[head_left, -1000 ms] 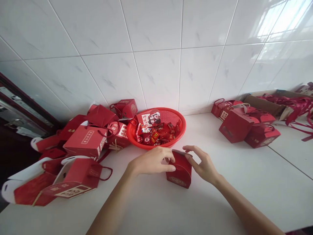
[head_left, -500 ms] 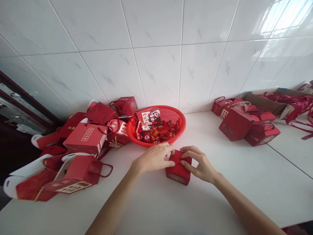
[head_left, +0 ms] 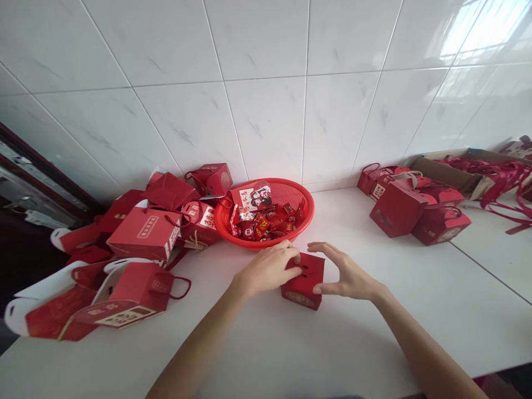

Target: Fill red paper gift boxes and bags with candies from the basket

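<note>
So right behind the hands there's a round red plastic basket with a mesh-like wall, pushed up near the tiled wall, and it's loaded with little red-wrapped candies plus a printed card propped at its back edge. Just in front of the basket, on the smooth white counter, sits a small red cardboard box, squarish, top flaps folded shut with a couple of small slots showing, and a pale printed emblem on its front face. The left hand rests on the box's left top edge, fingers curled down onto it. The right hand is spread fairly wide beside the box's right side, thumb tip at the corner, not gripping anything. Left of the basket is a messy heap of red paper gift boxes with cord handles, some still flat. Right of the basket, well apart, more assembled boxes, then a brown carton with red ribbons.
</note>
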Demonstrator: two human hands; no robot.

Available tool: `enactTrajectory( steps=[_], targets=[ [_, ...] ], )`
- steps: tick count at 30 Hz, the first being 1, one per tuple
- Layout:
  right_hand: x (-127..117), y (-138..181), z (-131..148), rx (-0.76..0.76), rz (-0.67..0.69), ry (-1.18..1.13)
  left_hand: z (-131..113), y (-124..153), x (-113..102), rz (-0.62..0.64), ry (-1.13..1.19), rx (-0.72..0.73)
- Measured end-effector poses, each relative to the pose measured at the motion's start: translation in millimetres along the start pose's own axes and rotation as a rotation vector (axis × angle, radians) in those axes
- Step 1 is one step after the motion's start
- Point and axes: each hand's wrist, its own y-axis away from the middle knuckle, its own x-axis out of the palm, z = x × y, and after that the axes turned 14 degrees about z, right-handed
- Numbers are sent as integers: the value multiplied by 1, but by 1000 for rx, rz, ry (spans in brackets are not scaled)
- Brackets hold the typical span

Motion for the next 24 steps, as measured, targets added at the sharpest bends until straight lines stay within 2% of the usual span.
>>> enactTrajectory(
  steps=[3,11,13,16,19,24],
  targets=[
    [-1,2,1,17,70,48,-5,-1,4,-45,-36,-49],
    [0,3,9,-32,121,72,-15,-8,14,-140,-18,-139],
    [-4,3,10,-44,134,49,-14,-8,15,-144,30,-104],
    [-20,10,6,-21,126,14,-14,-8,18,-132,99,26],
    [-46,30,-6,84,15,29,-14,-9,22,-146,77,100],
    [-86,91,-35,328,-354,81,-11,-12,26,-36,75,105]
  ],
)
